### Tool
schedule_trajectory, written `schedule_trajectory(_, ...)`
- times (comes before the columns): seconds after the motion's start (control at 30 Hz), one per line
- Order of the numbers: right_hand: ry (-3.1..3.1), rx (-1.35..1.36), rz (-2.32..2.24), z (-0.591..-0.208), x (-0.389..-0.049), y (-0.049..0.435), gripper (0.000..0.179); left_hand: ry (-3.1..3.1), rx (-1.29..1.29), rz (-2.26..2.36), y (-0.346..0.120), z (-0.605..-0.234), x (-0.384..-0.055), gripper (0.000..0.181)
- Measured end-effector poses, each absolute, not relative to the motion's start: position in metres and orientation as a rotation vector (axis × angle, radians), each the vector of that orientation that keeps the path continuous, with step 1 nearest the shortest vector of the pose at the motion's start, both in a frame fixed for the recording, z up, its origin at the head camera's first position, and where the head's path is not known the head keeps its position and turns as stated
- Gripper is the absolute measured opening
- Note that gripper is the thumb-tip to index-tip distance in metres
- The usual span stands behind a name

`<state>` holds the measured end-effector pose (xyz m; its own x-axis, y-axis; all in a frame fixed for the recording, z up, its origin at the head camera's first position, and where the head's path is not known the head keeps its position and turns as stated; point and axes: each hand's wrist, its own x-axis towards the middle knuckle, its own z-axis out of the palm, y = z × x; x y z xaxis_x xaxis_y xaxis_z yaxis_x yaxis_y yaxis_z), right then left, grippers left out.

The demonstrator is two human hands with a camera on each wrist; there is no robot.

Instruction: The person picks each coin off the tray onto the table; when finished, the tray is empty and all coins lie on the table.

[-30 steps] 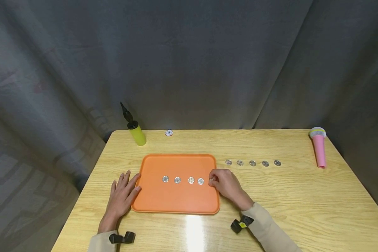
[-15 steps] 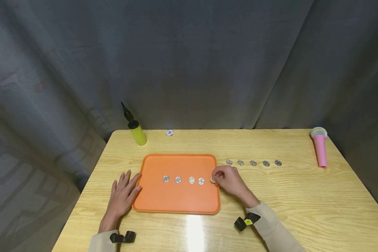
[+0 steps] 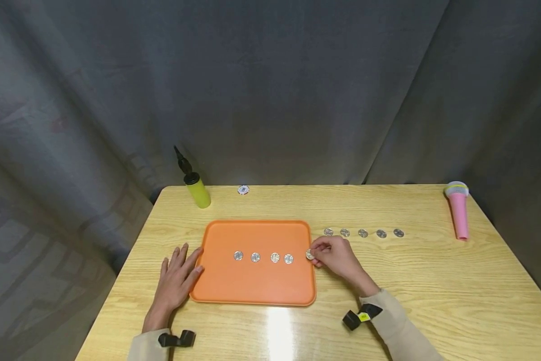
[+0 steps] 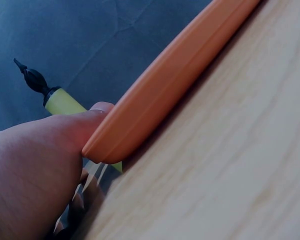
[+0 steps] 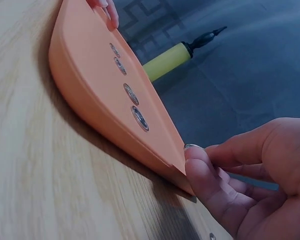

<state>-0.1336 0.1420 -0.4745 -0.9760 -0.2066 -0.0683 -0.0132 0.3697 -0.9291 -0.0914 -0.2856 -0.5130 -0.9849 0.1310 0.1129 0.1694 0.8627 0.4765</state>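
With thumb and fingers, my right hand (image 3: 338,255) pinches a silvery coin (image 3: 310,254) at the right rim of the orange tray (image 3: 252,288). The right wrist view shows only the edge of that coin (image 5: 192,146) between the fingertips. Several more coins (image 3: 255,257) lie flat in a row inside the tray. My left hand (image 3: 175,283) rests at the tray's left side with fingers spread, its thumb and index finger touching the rim. In the left wrist view, the left thumb (image 4: 85,122) lies against the tray's edge.
Another row of several coins (image 3: 362,233) lies on the table right of the tray. A yellow-green hand pump (image 3: 199,194) with a black top stands at the back left, near a poker chip (image 3: 243,190). A pink toy microphone (image 3: 458,213) lies at the far right. Dark curtains hang behind.
My right hand has moved a little right and away from me, carrying the pinched coin from inside the tray to its right rim. The left hand has stayed in place.
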Motion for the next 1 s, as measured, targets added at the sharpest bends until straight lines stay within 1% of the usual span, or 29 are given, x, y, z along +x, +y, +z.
schedule_trajectory(0.27, 2.430, -0.099, -1.692, -0.476, -0.135, 0.154, 0.013, -2.957, -0.242, -0.764, -0.285, -0.513, -0.092, 0.051)
schedule_trajectory(0.63, 2.441, -0.092, -1.712, -0.478, -0.133, 0.174, 0.014, -2.939, -0.251, -0.762, -0.286, -0.513, -0.090, 0.050)
schedule_trajectory(1.0, 2.483, -0.004, -1.647, -0.483, -0.137, 0.187, 0.016, -2.935, -0.254, -0.779, -0.286, -0.513, -0.090, 0.050)
